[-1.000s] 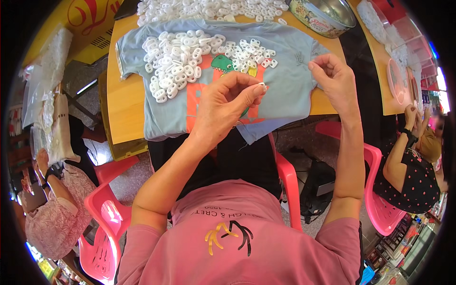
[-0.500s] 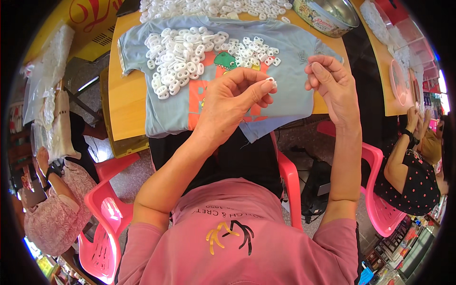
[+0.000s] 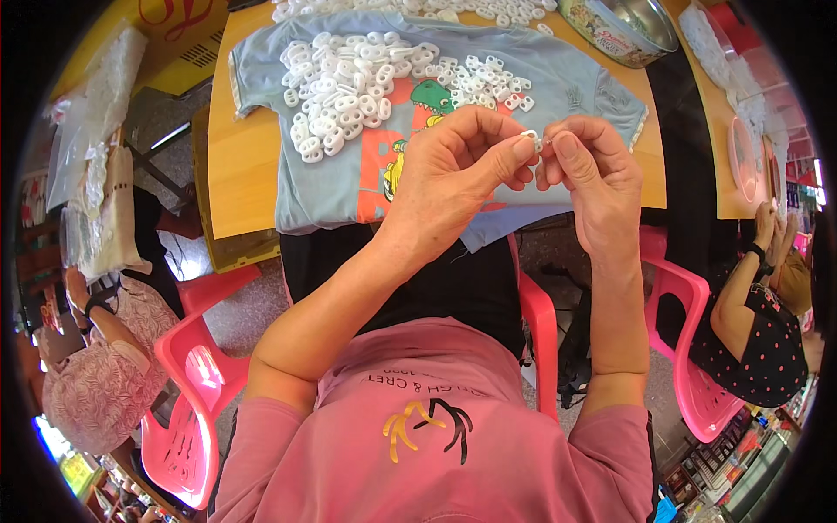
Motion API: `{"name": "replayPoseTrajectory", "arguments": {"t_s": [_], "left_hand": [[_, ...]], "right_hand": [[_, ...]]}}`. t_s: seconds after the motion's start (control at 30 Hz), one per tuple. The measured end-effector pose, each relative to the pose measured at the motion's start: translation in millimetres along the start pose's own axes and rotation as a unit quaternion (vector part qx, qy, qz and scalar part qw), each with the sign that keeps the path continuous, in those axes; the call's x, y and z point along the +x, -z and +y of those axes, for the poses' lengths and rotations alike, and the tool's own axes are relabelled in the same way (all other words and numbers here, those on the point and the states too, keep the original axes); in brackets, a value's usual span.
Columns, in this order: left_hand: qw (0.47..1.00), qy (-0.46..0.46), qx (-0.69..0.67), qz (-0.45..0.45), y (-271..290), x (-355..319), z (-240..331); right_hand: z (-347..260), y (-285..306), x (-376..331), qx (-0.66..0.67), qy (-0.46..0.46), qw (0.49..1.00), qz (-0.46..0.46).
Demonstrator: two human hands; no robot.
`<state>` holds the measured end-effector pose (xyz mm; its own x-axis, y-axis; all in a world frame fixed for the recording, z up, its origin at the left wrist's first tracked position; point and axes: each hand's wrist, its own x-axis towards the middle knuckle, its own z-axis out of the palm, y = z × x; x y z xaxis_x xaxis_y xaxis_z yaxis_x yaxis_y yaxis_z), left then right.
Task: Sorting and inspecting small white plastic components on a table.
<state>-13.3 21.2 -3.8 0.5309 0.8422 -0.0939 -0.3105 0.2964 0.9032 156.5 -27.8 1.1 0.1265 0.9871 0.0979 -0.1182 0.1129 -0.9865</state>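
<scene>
My left hand (image 3: 458, 174) pinches a small white plastic piece with holes (image 3: 534, 138) between thumb and forefinger. Fingertips of my right hand (image 3: 602, 174) are closed right beside it, on something tiny and thin that I cannot make out. Both hands are held above a light blue T-shirt (image 3: 305, 196) with a dinosaur print, spread over the table. On the shirt lie a big heap of white oval two-holed pieces (image 3: 353, 109) and a smaller heap of white pieces (image 3: 488, 80). Several thin metal bits (image 3: 586, 96) rest on its right side.
More white pieces (image 3: 410, 9) cover the far part of the wooden table (image 3: 231, 183). A round tin (image 3: 623, 35) stands at the back right. Pink chairs (image 3: 209, 375) flank me. Other people sit at left (image 3: 109, 375) and right (image 3: 754, 322).
My right hand has come left and slightly down to the white piece. My left hand has shifted a little right, and the two now meet.
</scene>
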Motion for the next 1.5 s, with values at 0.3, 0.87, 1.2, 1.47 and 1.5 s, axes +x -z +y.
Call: {"name": "replayPoseTrajectory", "arguments": {"t_s": [0.3,0.87,1.2,1.47,1.5], "left_hand": [[1.0,-0.019,-0.002,-0.001,-1.3,-2.9,0.9],[0.998,-0.046,-0.01,0.037,-8.9,-4.2,-3.9],[1.0,-0.002,0.006,0.014,11.5,1.7,-4.3],[0.999,0.013,-0.052,-0.004,18.3,3.1,2.5],[0.998,0.017,-0.055,-0.003,18.0,3.3,3.1]], "right_hand": [[2.0,-3.0,-0.9,0.021,-0.015,1.0,0.01],[5.0,-22.3,-4.3,0.004,0.036,0.998,0.053],[16.1,-21.1,-2.3,-0.02,0.021,0.999,0.025],[-6.7,-17.1,6.1,-0.056,0.001,0.998,-0.014],[-8.7,-16.1,7.2,-0.066,-0.006,0.998,-0.024]]}}
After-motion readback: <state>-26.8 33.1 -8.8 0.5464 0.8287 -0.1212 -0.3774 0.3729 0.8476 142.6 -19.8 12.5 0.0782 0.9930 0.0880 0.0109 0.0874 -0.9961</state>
